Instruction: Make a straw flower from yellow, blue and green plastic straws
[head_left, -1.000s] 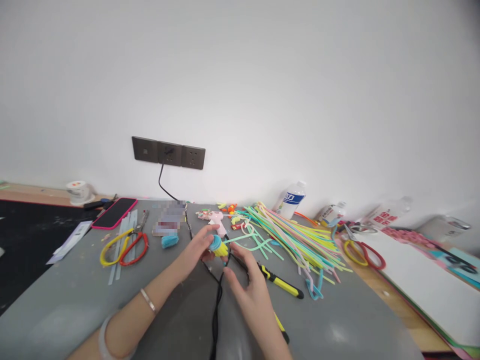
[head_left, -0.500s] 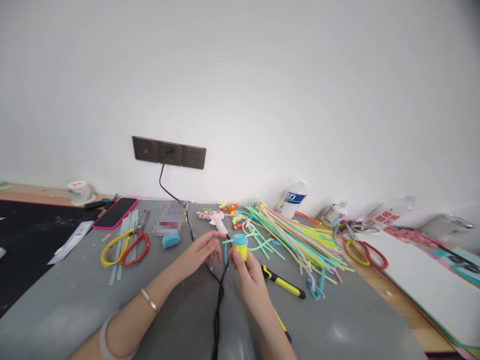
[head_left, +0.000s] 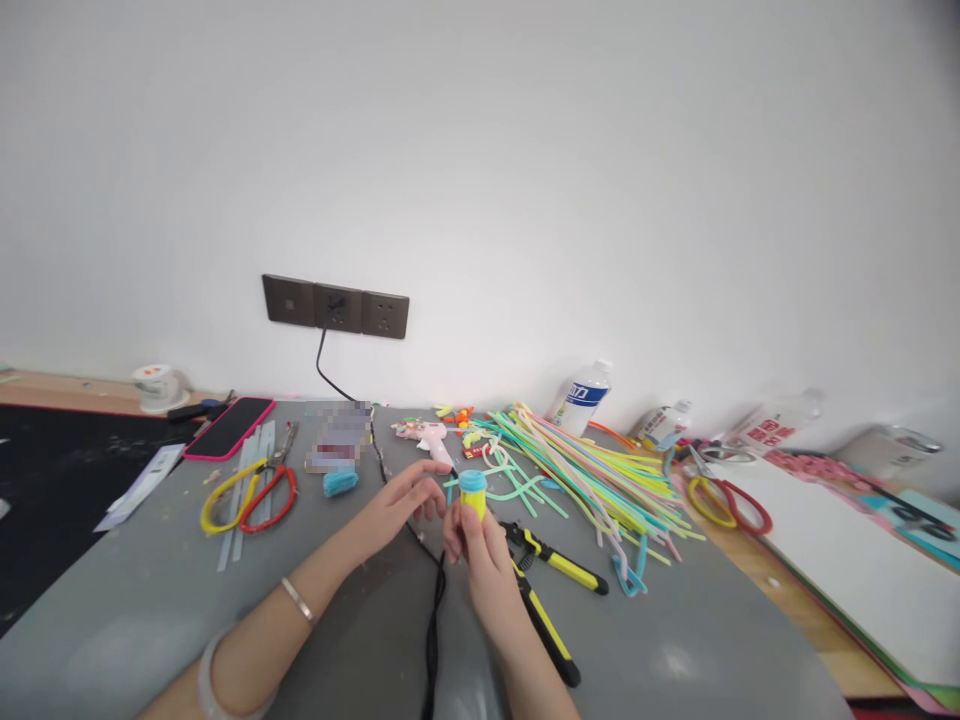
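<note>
My right hand (head_left: 480, 550) is closed around a small yellow cylinder with a blue coiled top (head_left: 472, 495), which looks wound from pipe cleaners and stands upright in the grip. To its left, my left hand (head_left: 411, 500) hovers with fingers bent and apart, holding nothing I can see. Just beyond the hands lies a pink glue gun (head_left: 433, 445), its black cord (head_left: 435, 610) running between my arms. Yellow-and-black pliers (head_left: 559, 565) rest beside my right forearm. A large bundle of pastel pipe cleaners (head_left: 600, 475) spreads out to the right.
On the left are scissors with yellow and red handles (head_left: 247, 497), a pink-edged phone (head_left: 231, 428), a blue bundle (head_left: 340, 483) and clear glue sticks (head_left: 238, 535). A bottle (head_left: 583, 398) leans by the wall. More scissors (head_left: 727, 503) lie at right, near white paper (head_left: 847, 570).
My right hand has shifted slightly left and down with the yellow cylinder, exposing more of the pliers. My left hand has barely moved.
</note>
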